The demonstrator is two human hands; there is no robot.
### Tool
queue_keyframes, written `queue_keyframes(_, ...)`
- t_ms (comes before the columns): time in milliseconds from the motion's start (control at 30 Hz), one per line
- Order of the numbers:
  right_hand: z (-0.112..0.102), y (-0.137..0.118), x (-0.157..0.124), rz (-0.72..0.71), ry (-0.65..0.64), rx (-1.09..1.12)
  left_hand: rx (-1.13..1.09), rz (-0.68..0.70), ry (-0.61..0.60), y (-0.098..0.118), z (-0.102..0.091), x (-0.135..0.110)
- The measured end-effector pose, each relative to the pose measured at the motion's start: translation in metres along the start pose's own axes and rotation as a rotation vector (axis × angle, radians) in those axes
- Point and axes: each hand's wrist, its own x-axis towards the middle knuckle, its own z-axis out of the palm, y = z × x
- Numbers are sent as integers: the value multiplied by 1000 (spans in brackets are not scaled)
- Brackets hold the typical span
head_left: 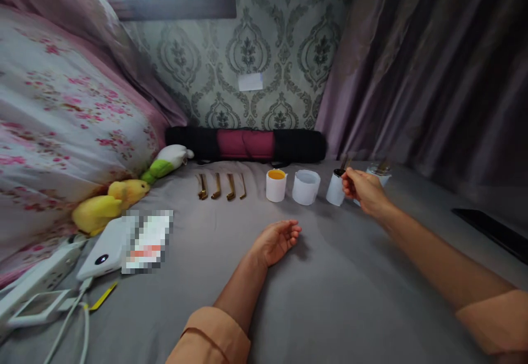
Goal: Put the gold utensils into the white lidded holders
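My right hand (365, 191) is closed in a pinch at the rim of a white cup (335, 189) with a dark top. Thin dark sticks show just above its fingers; I cannot make out whether they are in the pinch or behind it. Loosely curled and holding nothing, my left hand (278, 242) rests on the grey sheet (322, 298), palm turned sideways. To the left of the cup stand a wider white tub (306, 191) and a white cup with orange inside (275, 188). Several bronze L-shaped pieces, like hex keys (216, 187), lie in small groups farther left.
Behind my right hand is a clear-topped jar (379, 171). A black and maroon roll (245, 144) lies along the wall. At left are plush toys (99, 210), a white power bank (107, 248), a power strip (45, 276) and cables. A black flat object (495, 235) lies at right.
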Motion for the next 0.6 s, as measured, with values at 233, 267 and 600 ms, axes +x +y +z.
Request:
queue_keyframes(233, 22, 41, -20, 121, -52, -7, -7, 8, -15, 1, 0, 0)
queue_keyframes(267, 26, 46, -23, 129, -59, -13, -5, 9, -13, 1, 1, 0)
queue_keyframes(600, 43, 89, -37, 101, -103, -107, 30, 15, -5, 1, 2, 0)
